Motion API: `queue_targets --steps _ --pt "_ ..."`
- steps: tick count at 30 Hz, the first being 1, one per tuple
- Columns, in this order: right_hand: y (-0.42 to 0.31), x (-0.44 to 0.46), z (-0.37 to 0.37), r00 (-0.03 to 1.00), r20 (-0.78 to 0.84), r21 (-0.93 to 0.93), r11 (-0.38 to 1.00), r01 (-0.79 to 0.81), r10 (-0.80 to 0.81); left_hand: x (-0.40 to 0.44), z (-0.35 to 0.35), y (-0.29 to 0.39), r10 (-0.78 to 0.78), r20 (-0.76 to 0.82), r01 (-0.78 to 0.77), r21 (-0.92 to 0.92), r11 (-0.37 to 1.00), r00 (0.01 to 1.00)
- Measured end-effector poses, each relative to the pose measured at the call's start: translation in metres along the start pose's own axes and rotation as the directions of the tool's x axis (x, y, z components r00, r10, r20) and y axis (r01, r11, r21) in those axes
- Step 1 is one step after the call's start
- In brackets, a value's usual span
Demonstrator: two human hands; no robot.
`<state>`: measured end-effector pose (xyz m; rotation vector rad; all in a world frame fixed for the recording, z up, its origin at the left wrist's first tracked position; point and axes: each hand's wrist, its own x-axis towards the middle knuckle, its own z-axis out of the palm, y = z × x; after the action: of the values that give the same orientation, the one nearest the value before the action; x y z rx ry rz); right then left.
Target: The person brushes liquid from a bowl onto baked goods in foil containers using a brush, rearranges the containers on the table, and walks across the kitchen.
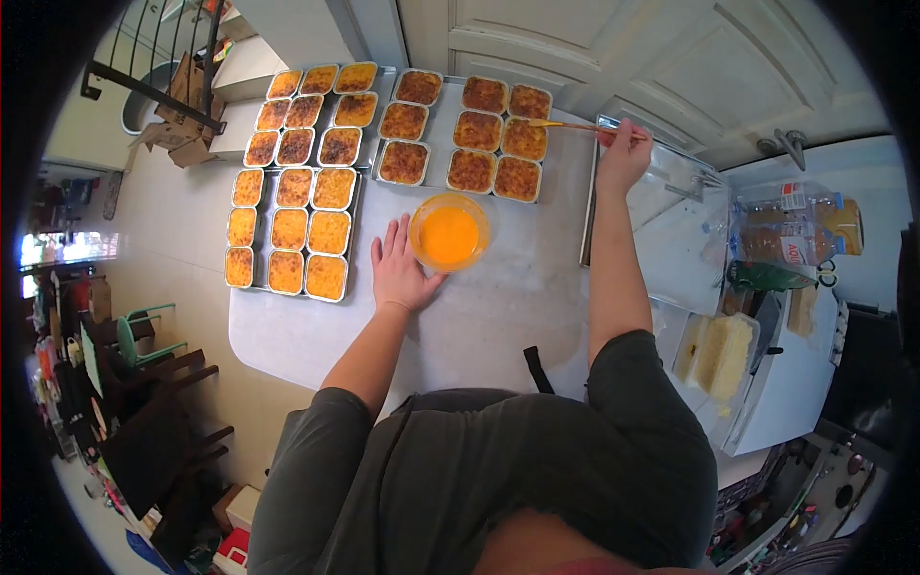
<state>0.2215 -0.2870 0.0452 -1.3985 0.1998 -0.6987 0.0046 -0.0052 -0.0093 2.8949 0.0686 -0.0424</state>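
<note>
My left hand [401,271] lies flat on the white table [479,331], fingers spread, beside a clear bowl [450,233] of orange liquid. In my right hand [625,156] is the handle end of a thin brush [575,126], held out over the table's right part. The brush's tip is at a foil tray [525,140] of browned food in the right-hand group. More such trays stand behind the bowl, and others with a lighter yellow top [289,230] are at the left.
Metal baking trays [661,216] lie at the right, near wrapped bottles [791,225] and a plastic container [719,355] of pale yellow food. A door [613,48] stands behind the table. Railings and a cardboard box [182,125] are at the back left.
</note>
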Motion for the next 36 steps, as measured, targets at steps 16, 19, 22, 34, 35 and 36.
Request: queue_targets --steps 16,19,22,34,35,36 --pt "-0.008 -0.012 0.023 0.998 0.053 -0.08 0.996 0.027 -0.022 0.0 -0.002 0.001 0.005 -0.001 -0.005 -0.004 1.0 1.0" --pt "-0.007 -0.011 0.024 0.995 0.083 -0.159 0.984 0.075 -0.062 -0.001 -0.002 0.0 0.005 -0.005 -0.005 -0.024 1.0 1.0" --pt "-0.01 -0.01 0.021 0.993 0.063 -0.206 0.972 0.115 -0.104 -0.001 -0.004 0.0 0.002 0.004 -0.002 -0.028 1.0 1.0" --pt "-0.01 -0.024 0.026 0.976 0.175 -0.137 0.978 0.156 -0.131 -0.001 -0.003 0.001 0.002 -0.009 -0.002 -0.026 1.0 1.0" --pt "-0.01 -0.024 0.024 0.98 0.173 -0.101 0.988 0.121 -0.103 -0.001 -0.002 0.002 0.003 -0.01 -0.003 -0.025 1.0 1.0" --pt "-0.009 -0.025 0.022 0.977 0.185 -0.117 0.984 0.133 -0.11 -0.001 -0.001 0.001 0.004 -0.013 -0.004 -0.023 1.0 1.0"
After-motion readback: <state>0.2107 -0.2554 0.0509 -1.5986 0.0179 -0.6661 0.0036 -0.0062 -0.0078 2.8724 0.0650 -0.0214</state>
